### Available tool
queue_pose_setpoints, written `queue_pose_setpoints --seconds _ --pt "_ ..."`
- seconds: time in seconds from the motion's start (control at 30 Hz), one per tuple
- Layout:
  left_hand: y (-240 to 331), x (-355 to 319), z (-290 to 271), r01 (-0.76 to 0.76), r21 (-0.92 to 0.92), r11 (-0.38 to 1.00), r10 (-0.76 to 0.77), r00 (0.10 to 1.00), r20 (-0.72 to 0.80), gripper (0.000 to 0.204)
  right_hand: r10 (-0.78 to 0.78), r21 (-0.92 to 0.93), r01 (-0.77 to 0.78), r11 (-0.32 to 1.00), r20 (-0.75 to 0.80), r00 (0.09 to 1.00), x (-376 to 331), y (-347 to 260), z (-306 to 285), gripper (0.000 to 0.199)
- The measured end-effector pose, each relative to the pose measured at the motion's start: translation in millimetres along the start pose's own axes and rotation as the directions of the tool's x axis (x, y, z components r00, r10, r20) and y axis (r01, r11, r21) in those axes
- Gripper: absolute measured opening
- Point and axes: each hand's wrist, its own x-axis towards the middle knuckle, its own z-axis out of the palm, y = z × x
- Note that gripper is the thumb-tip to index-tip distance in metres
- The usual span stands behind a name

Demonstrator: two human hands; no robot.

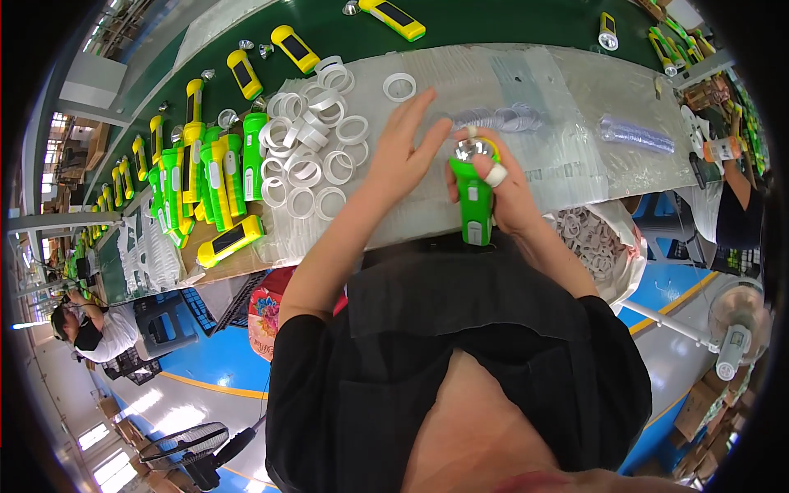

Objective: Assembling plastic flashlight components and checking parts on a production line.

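Clamping a green plastic flashlight, apparently mid-assembly, the right hand likely needs steadiness next for the left hand, fingers apart.

- Green flashlight — pale switches along its body, silvery reflector exposed.
- Held in the right hand — tilted, reflector end forward, facing up.

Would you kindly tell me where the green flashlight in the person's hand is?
In the head view, the green flashlight is just right of centre, in the right hand, between the row of clear discs and the person's black top.
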Motion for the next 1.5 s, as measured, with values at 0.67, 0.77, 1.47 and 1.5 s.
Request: queue_pose_setpoints --seconds 0.67,0.77,1.47,1.5 --pt "36.7 -9.7 -12.7 -0.283 0.052 0.958 0.272 0.949 0.160 0.039 0.040 -0.068 -0.042 0.997 -0.024 0.999 6.1 -8.0 -3.6 0.046" --pt "35.5 -16.8 -15.1 -0.334 0.122 0.935 0.324 0.942 0.092 0.037 0.053 -0.101 -0.052 0.993 0.008 0.999 10.8 -7.2 4.6 0.047" --pt "-29.3 46.4 -37.1 -0.140 0.544 0.827 0.173 0.985 -0.008 0.045 -0.237 -0.181 0.256 0.949 0.124 0.964 66.0 7.2 24.1 0.035" --pt "-38.4 54.0 -37.3 -0.142 0.545 0.826 0.177 0.984 -0.011 0.045 -0.261 -0.245 0.278 0.929 0.101 0.960 69.5 12.0 23.0 0.040"
